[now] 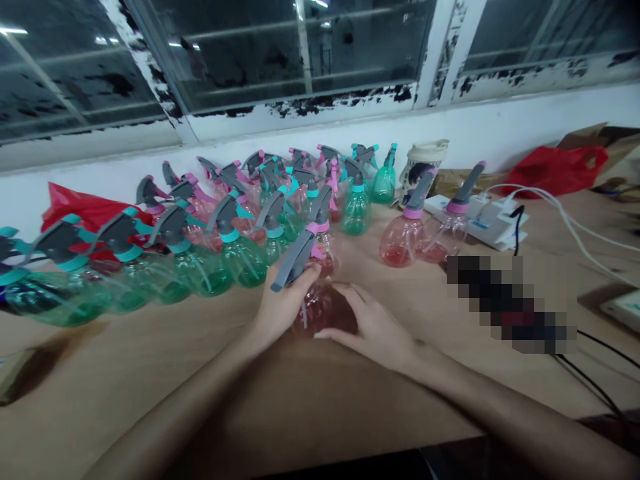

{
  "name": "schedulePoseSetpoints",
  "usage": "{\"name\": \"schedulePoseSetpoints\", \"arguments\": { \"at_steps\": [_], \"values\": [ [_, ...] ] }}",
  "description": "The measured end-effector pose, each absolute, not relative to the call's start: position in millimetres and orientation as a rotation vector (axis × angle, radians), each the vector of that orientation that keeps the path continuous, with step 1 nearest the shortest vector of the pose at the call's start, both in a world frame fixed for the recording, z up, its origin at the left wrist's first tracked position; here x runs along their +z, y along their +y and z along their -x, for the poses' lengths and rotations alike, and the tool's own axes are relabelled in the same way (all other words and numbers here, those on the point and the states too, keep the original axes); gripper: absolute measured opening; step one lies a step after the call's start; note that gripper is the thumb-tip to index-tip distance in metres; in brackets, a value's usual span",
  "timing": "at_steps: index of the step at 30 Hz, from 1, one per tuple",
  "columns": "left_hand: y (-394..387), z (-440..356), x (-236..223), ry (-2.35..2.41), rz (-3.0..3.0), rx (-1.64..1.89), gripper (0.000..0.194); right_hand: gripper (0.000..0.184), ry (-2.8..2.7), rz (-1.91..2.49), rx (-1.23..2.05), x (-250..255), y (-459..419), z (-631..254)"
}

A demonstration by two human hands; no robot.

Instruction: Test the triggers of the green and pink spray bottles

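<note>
A clear pink spray bottle (313, 313) with a grey and pink trigger head stands on the table in front of me. My left hand (287, 297) is closed around its neck, just under the trigger head, hiding part of the collar. On the bottle's right side is my right hand (377, 327), thumb and fingers spread apart near the body; whether the fingertips touch it I cannot tell. Right behind, another pink spray bottle (327, 243) is partly covered. A row of green spray bottles (245, 260) runs off to the left.
More pink and green bottles crowd toward the wall. Two pink bottles (400, 243) stand to the right, near a patterned cup (425, 157) and a white power strip (495, 220) with cables. Red plastic bags (550, 170) lie at both sides. A pixelated dark object (510, 307) rests at right.
</note>
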State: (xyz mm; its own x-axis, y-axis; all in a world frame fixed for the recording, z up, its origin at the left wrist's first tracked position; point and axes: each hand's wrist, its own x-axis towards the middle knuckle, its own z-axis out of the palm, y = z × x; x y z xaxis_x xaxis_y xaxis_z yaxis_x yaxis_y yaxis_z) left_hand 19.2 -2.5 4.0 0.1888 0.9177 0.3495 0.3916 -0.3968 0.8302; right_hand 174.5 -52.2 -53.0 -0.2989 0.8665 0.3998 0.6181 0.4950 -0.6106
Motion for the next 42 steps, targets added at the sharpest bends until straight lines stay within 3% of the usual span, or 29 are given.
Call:
{"name": "schedulePoseSetpoints", "arguments": {
  "at_steps": [8, 15, 21, 25, 38, 42],
  "values": [
    [-16, -65, 5, 1.061, -1.870, 1.113, 0.022, 0.053, -1.907, 1.341, 0.285, -38, -64, -180],
    [-16, -63, 7, 1.030, -2.065, 1.044, 0.062, 0.053, -2.008, 1.420, 0.149, -29, -53, -217],
    [-36, -27, -16, 1.174, -2.000, 0.903, 0.040, 0.057, -1.994, 1.629, -0.162, -24, -26, -241],
    [-47, 3, -35, 1.263, -1.911, 0.860, 0.028, 0.063, -2.006, 1.650, -0.187, -30, -4, -246],
    [-44, 25, -43, 1.332, -1.926, 0.720, 0.022, 0.052, -1.994, 1.840, -0.257, -18, 19, -236],
    [-41, 17, -42, 1.318, -1.953, 0.679, 0.021, 0.057, -1.997, 1.884, -0.224, -14, 25, -233]
  ]
}}
